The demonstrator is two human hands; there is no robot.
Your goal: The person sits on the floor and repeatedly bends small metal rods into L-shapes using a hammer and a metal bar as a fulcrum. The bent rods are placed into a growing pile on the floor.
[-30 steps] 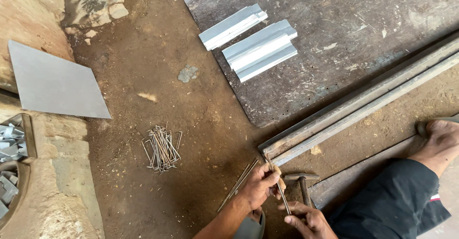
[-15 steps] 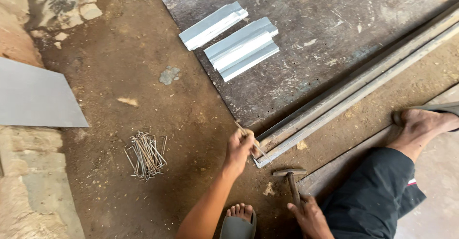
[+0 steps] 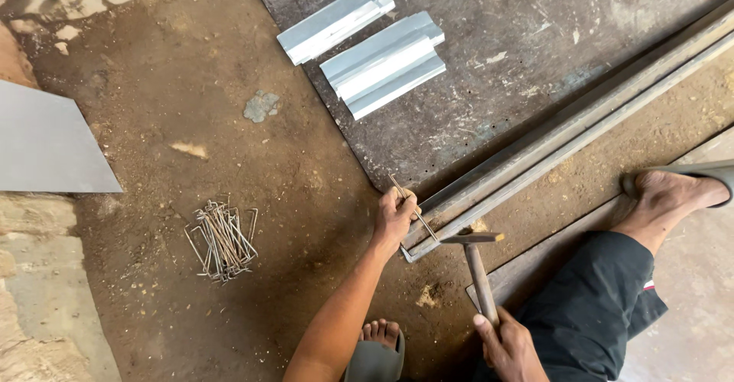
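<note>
- Dirt floor, packed and brown, with a scuffed dark metal sheet (image 3: pixel 535 68) across the upper right; you're squatting at its edge.
- Your left hand (image 3: pixel 395 215) is closed in a pinch on a thin wire rod (image 3: pixel 413 208), holding it slanted across the near end of the long angle bars (image 3: pixel 566 133).
- Your right hand (image 3: pixel 508 345) is wrapped tight round the hammer (image 3: pixel 478 263) handle; the head sits just beside the rod's lower end, right over the bar end.
- Risk: the fingers holding the rod are very near the hammer head. An off-centre blow would likely land on them.
- Risk: the rod is thin and tilted, so a glancing hit could bend it the wrong way or flick it out of the pinch.
- Risk: the bars look unclamped on loose dirt, so they may shift or bounce under a strike.
- Further out: a heap of bent wire pieces (image 3: pixel 222 240) lies on the dirt to your left, well apart.
- Folded grey sheet-metal profiles (image 3: pixel 382 65) lie on the dark sheet up top; a flat grey panel (image 3: pixel 46 145) sits at the far left.
- Your sandalled foot (image 3: pixel 376 347) is between your arms; the other foot (image 3: pixel 673 195) is out right.
</note>
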